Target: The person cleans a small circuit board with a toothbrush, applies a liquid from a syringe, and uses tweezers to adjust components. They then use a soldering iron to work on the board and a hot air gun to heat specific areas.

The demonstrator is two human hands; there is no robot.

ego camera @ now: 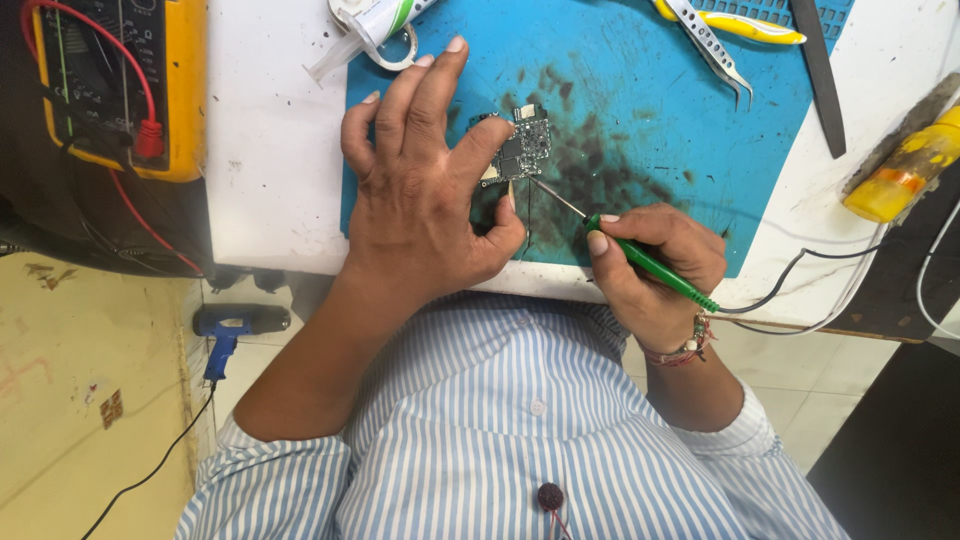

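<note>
1. Small dark printed circuit board with silver shields and tiny components (522, 148). It lies on the mat, pinned at its near-left edge by the left hand's index finger and thumb. Its long axis runs roughly away from the person, tilted a little to the right.

2. Left hand (425, 195). Palm down, back of the hand to the camera. Thumb and index finger pinch the board's edge; the other three fingers (440, 75) are spread and lifted, pointing away over the mat. This hand is the one touching the board.

3. Right hand (655, 265). Fingers clenched in a pen grip round the green handle of item 4. A beaded bracelet sits at the wrist. The hand rests near and to the right of the board, apart from it.

4. Slim soldering iron with green handle and thin metal tip (640, 258). Long axis slants from the right hand up and leftward; the tip reaches the board's near-right edge, just beside the left thumb. Whether it actually touches cannot be told. A dark cord trails off to the right.

5. Blue rubber work mat, smudged black (660, 110), under both hands, on the white bench (270, 150).

6. Beyond the left fingers: a white tube with green marking (375, 25).

7. Beyond the right fingers: yellow-handled metal tweezers (720, 35).

8. Far left of the left hand: yellow multimeter with red lead (110, 85).

9. Far right: yellow plastic bottle lying down (905, 170).
</note>
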